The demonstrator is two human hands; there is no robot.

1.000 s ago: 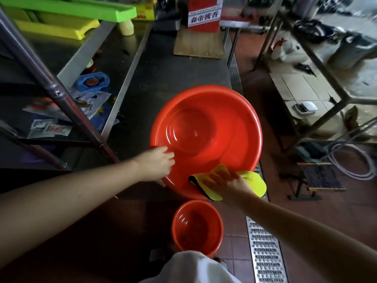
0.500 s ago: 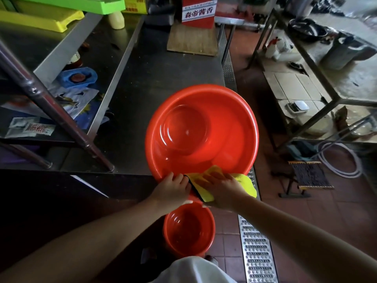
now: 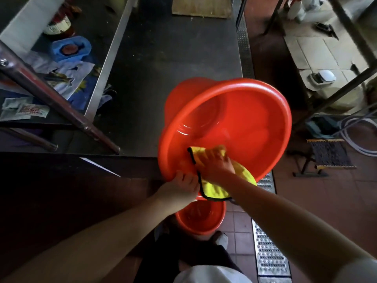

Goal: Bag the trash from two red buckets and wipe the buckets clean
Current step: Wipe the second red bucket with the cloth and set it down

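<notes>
Fingers of my left hand [image 3: 179, 186] curl over the near rim of the big red bucket [image 3: 251, 123], so that grip is closed on the rim and holds the bucket tilted, its mouth turned toward me and its far side resting at the near edge of the dark metal bench [image 3: 173, 58]. My right hand [image 3: 217, 164] presses a yellow cloth [image 3: 212, 187] with a dark edging against the inside wall of the bucket close to the rim; the fingers are bent over the cloth and grip it, and part of the cloth hangs over the rim beside my left hand. A little water glints in the bottom of the bucket.

Directly below, on the red-tiled floor [image 3: 346, 201], stands the small red bucket [image 3: 201, 219], upright, partly hidden by my left hand and the cloth. A metal drain grate [image 3: 269, 256] runs along the floor just to its right.

On the lower shelf to the left of the bench lie a blue container [image 3: 71, 48], some printed wrappers [image 3: 24, 109] and a jar [image 3: 60, 27]. A wooden board [image 3: 202, 7] sits at the far end of the bench. To the right, a small stool [image 3: 328, 154] stands on the tiles near a coiled hose [image 3: 359, 135].
</notes>
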